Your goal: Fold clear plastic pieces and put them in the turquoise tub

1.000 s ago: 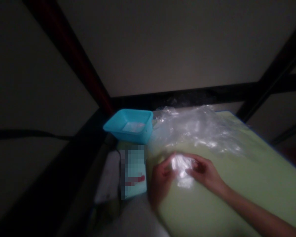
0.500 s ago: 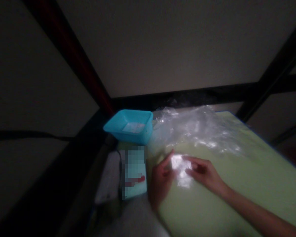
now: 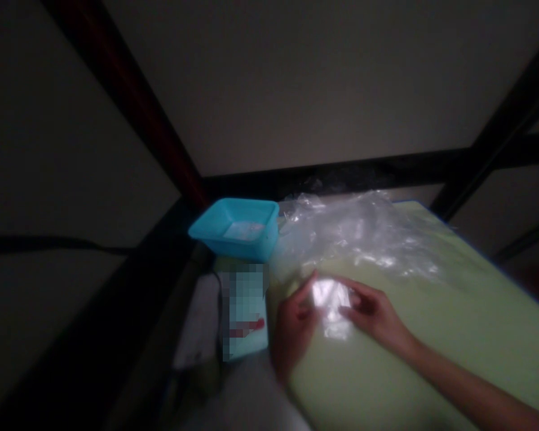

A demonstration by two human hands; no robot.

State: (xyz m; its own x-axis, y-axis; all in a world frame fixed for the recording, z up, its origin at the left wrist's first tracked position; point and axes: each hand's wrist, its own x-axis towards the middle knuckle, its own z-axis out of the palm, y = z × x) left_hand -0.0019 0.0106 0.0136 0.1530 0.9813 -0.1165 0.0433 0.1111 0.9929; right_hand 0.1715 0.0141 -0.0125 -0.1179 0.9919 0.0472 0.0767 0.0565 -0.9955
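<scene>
Between both hands is a small clear plastic packet [image 3: 332,302], bright with glare; what it contains, if anything, cannot be made out. My left hand [image 3: 295,326] grips its left side, index finger stretched along the top corner and thumb lower down. On the opposite side my right hand [image 3: 372,310] pinches the packet, with its index finger along the upper edge and its thumb near the middle. The hands are held just over the yellow-green tabletop [image 3: 449,341]. Behind them spreads a heap of crumpled clear plastic [image 3: 363,233].
A blue plastic basin [image 3: 251,248] with something pale inside stands at the back left. In front of it lies a light green box or pack [image 3: 247,347], partly blurred out, with a red mark. A grey slab [image 3: 197,335] and a dark cable [image 3: 220,299] are beside it.
The right index finger has moved slightly up and left along the packet's top edge. Otherwise the hands, packet and surroundings look almost the same.
</scene>
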